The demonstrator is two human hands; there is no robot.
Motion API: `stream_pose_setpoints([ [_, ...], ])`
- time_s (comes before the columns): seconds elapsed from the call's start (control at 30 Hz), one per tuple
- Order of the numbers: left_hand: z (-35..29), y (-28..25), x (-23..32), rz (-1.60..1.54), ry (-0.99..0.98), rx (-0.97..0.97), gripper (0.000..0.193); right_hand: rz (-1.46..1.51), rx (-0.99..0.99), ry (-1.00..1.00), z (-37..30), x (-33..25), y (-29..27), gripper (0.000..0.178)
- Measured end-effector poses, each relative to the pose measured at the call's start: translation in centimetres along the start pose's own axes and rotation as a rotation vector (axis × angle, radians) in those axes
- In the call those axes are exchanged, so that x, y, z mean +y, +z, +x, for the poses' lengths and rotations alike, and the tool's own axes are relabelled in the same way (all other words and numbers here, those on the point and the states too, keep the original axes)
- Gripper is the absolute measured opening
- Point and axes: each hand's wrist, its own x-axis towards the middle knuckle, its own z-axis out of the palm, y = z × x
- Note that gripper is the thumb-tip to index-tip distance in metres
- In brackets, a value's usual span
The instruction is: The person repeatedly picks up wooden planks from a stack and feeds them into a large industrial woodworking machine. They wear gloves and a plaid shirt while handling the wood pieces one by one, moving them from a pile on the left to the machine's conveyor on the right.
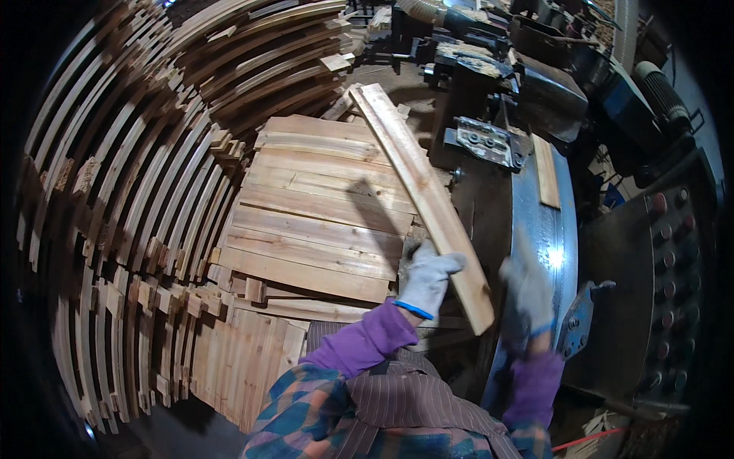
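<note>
My left hand [430, 277], in a pale glove with a blue cuff, grips a long wooden board [422, 187] near its lower end. The board slants from the upper left down toward me, its far end reaching above the stacked boards. My right hand [529, 291], gloved too, is smeared by motion over the metal machine bed [544, 222]; its fingers cannot be made out. A shorter wood piece [545, 172] lies farther along that bed, beside a metal guide block [485, 141].
Flat boards [321, 206] are piled left of the machine. Tall stacks of boards [130, 199] fill the left side. A control panel [669, 283] with several buttons stands at the right. A blue metal bracket [577, 321] sits by the bed's near end.
</note>
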Motion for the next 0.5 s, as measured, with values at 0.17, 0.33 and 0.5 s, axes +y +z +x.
stream_pose_setpoints([
  [0.17, -5.0, 5.1, -5.7, 0.287, 0.000, -0.332, 0.046, -0.171, -0.016, 0.130, -15.7, -4.0, -1.8, 0.075],
  [0.33, -7.3, -8.5, 0.5, 0.516, 0.231, 0.269, 0.033, -0.579, 0.000, 0.703, -25.8, -5.3, -1.4, 0.069],
  [0.5, -8.8, -30.0, 3.1, 0.078, 0.009, 1.133, 0.050, -0.885, 0.093, 0.268, -18.5, 2.7, 0.5, 0.056],
])
